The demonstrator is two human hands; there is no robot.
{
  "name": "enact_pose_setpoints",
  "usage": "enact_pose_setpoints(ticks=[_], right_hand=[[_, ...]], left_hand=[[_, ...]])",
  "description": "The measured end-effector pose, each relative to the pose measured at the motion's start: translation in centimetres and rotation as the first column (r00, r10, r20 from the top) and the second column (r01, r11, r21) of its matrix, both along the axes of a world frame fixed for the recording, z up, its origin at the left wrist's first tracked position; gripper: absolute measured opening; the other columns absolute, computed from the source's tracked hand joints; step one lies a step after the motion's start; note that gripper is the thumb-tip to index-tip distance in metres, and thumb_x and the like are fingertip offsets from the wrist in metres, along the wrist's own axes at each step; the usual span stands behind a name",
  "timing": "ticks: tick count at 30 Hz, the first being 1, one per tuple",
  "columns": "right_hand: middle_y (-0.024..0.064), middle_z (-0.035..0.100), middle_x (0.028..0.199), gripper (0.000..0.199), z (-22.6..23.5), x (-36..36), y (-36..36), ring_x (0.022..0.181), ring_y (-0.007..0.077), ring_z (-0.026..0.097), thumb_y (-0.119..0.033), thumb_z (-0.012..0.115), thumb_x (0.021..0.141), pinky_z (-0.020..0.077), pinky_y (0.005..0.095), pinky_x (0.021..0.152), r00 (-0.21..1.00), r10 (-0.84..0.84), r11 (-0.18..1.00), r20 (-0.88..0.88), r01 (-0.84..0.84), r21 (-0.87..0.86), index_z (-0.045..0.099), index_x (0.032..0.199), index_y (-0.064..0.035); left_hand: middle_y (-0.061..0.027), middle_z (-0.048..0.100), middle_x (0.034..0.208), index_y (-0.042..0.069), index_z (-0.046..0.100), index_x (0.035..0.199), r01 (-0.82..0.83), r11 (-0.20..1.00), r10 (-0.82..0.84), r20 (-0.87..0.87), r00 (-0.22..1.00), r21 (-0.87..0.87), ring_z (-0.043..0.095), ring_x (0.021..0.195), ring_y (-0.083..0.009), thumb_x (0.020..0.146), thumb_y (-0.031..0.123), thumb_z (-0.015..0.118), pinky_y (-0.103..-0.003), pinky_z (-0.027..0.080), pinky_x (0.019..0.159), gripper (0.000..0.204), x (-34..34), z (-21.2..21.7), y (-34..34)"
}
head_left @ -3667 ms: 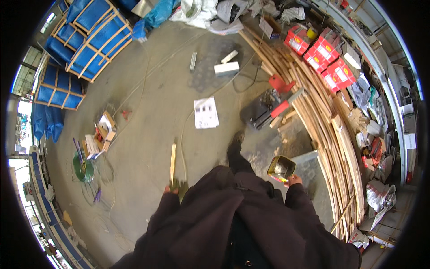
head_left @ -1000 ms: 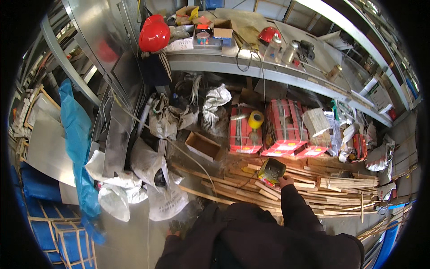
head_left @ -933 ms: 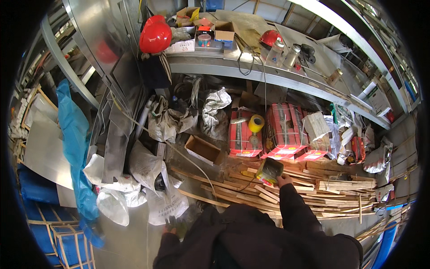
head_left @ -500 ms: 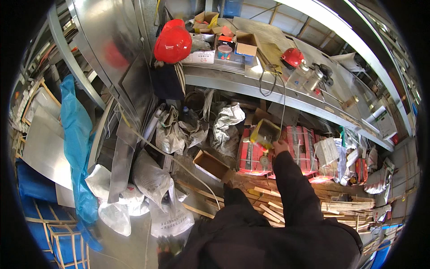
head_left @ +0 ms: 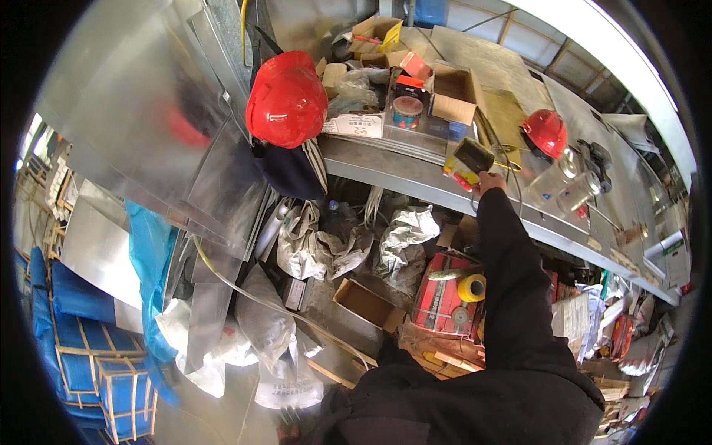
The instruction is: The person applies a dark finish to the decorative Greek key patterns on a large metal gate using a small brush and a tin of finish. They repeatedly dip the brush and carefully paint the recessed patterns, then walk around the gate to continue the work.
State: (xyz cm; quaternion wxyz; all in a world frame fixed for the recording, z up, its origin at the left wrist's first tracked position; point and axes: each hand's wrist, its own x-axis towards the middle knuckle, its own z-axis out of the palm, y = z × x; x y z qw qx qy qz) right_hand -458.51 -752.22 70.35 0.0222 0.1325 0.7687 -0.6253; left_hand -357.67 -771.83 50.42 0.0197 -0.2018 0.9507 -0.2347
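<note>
My right hand [head_left: 491, 182] is closed on the edge of a small open box [head_left: 475, 157] with yellow and red sides and a dark inside. It is held tilted at the front edge of the metal workbench [head_left: 415, 183], near a folded olive-yellow sheet [head_left: 501, 111] and a looped black cable. Of my left arm only the dark sleeve [head_left: 397, 354] shows, low in the middle, beside an open cardboard box [head_left: 365, 302] on the floor; the hand itself cannot be seen. A roll of yellow tape [head_left: 472, 288] lies on a red strapped package [head_left: 443, 304] under the bench.
A red hard hat [head_left: 288, 100] hangs at the bench's left end; another red helmet [head_left: 545, 133] rests on top near glass jars [head_left: 578, 191]. Cartons [head_left: 454, 90] stand at the back. White sacks [head_left: 302, 241] and a pale hose [head_left: 282, 310] lie below. Metal sheets lean at left.
My right hand has raised the small box from above the red packages to the workbench edge. The yellow tape roll now shows on the red package. The view has shifted, with the bench appearing nearer.
</note>
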Motion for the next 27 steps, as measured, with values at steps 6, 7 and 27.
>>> enact_pose_setpoints(ticks=[6, 7, 27], right_hand=[[0.0185, 0.074, 0.081, 0.028, -1.1, -9.6, -1.3, 0.064, 0.0275, 0.075, -0.02, 0.069, 0.095, 0.0605, 0.0379, 0.052, 0.998, 0.053, 0.998, 0.018, -0.053, 0.042, 0.067, 0.102, 0.0064], [0.0182, 0.074, 0.082, 0.027, -2.0, -11.0, -1.6, 0.065, 0.0273, 0.075, -0.019, 0.069, 0.095, 0.0608, 0.038, 0.053, 1.0, 0.025, 0.999, 0.009, -0.025, -0.03, 0.067, 0.105, 0.0062], [0.0084, 0.076, 0.119, 0.031, -9.1, 49.7, -7.5, 0.103, 0.0149, 0.072, -0.021, 0.078, 0.102, 0.059, 0.0333, 0.092, 0.092, 0.962, 0.218, 0.259, -0.829, -0.515, 0.073, 0.127, -0.0037]], left_hand=[[-0.0232, 0.067, 0.131, -0.001, 0.047, 0.145, -0.197, -0.008, 0.943, 0.073, 0.324, 0.98, 0.068, 0.116, -0.0318, 0.091, 0.016, 0.08, -0.045, 0.057, 0.096, 0.066, -7.3, 4.7, -4.1], [-0.0241, 0.064, 0.135, -0.003, 0.046, 0.145, -0.245, -0.049, 0.941, 0.127, 0.313, 0.968, 0.066, 0.12, -0.0314, 0.092, 0.014, 0.077, -0.045, 0.056, 0.099, 0.064, -9.1, 5.7, -4.7], [-0.0107, 0.064, 0.135, 0.007, 0.051, 0.143, 0.661, -0.122, 0.899, -0.2, 0.389, 0.74, 0.062, 0.122, -0.0195, 0.097, 0.008, 0.077, -0.039, 0.051, 0.107, 0.053, -26.7, 23.4, -11.2]])
